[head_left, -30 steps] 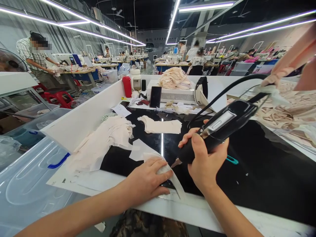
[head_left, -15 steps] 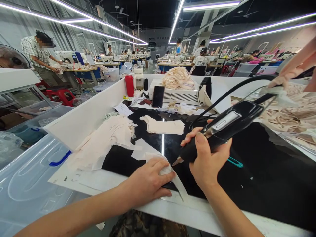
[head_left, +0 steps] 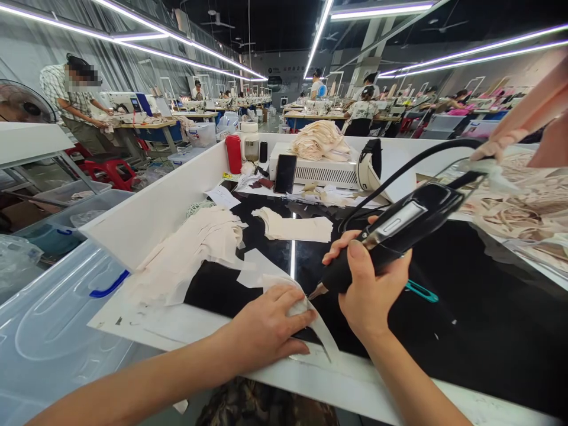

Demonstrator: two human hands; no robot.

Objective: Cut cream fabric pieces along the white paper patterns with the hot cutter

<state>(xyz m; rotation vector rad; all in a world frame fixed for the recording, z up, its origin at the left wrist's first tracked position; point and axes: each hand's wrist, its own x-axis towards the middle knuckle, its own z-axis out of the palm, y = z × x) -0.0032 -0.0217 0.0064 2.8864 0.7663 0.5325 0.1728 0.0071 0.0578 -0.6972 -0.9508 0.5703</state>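
Strip (head_left: 322, 332) of pale cloth lies at the near edge of the mat (head_left: 465, 319). I judge it limp and light, best pinned flat close to the blade. My left hand (head_left: 266, 325) presses it, fingers spread flat. My right hand (head_left: 368, 293) is wrapped tight round the cutter (head_left: 394, 231), tip just by the strip.

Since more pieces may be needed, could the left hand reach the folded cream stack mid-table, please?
Probably yes: nothing upright stands between the left hand and the folded cream stack, though the hand would have to lift off the white fabric piece it presses flat.
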